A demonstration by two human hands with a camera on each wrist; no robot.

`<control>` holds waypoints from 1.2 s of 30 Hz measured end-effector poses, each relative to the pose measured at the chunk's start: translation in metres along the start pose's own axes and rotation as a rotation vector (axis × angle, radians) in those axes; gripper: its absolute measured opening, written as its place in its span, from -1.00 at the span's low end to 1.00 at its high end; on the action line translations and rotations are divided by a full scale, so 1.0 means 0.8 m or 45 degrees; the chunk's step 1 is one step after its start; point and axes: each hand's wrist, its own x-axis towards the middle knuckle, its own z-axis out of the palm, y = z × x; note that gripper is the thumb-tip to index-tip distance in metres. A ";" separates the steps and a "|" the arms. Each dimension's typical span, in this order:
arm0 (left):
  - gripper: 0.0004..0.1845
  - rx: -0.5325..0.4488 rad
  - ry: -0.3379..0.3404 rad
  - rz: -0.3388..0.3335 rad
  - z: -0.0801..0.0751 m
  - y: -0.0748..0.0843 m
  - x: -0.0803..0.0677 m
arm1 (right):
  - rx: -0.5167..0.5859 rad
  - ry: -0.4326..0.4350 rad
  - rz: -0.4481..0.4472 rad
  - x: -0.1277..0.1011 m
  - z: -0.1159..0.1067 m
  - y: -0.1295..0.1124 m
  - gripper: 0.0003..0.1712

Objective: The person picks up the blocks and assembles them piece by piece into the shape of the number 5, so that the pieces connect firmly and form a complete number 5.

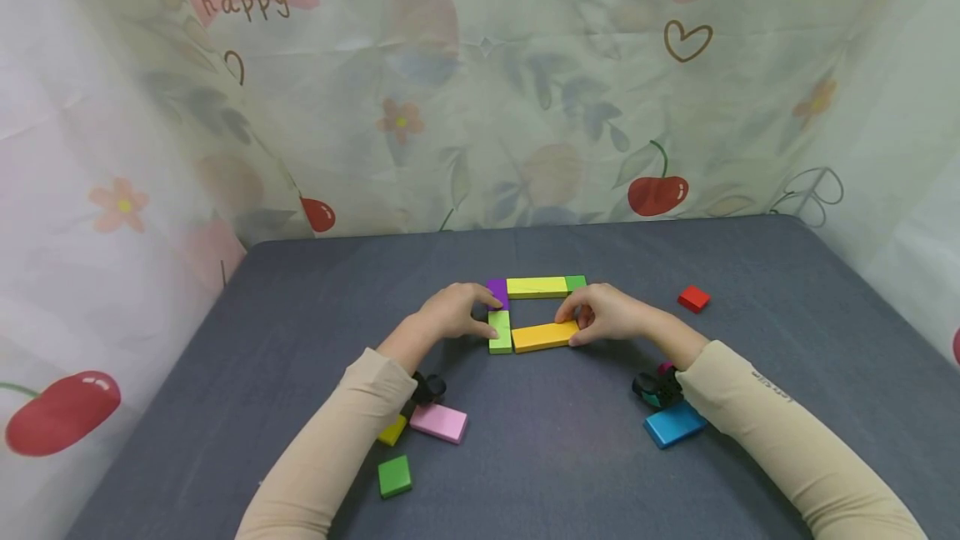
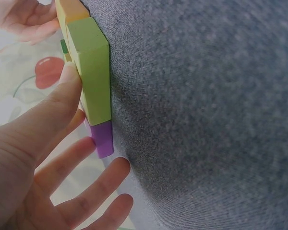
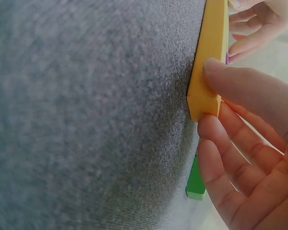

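Observation:
In the head view, several blocks lie end to end as an incomplete rectangle: a purple block [image 1: 498,293] and a light green block [image 1: 499,332] on the left, a yellow block [image 1: 537,287] and a green block [image 1: 575,282] along the back, an orange block [image 1: 545,337] in front. My right hand [image 1: 607,312] pinches the orange block's right end, thumb on its near side. Spread fingers of my left hand [image 1: 454,310] are at the left side; its thumb touches the light green block [image 2: 93,72], and a fingertip is right at the purple block [image 2: 103,139].
A pink block [image 1: 439,423], a yellow piece [image 1: 392,430] and a green square block [image 1: 394,476] lie near the left forearm. Beside the right forearm is a blue block [image 1: 673,424], and a red block [image 1: 693,299] sits farther back. A patterned curtain [image 1: 480,107] hangs behind the table.

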 end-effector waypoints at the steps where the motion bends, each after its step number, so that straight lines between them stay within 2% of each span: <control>1: -0.47 0.000 0.000 0.000 0.000 0.000 0.000 | 0.000 0.000 -0.001 0.000 0.000 0.000 -0.68; 36: -0.47 0.002 -0.005 0.002 0.001 -0.001 0.001 | -0.004 0.001 0.006 0.000 0.001 0.000 -0.66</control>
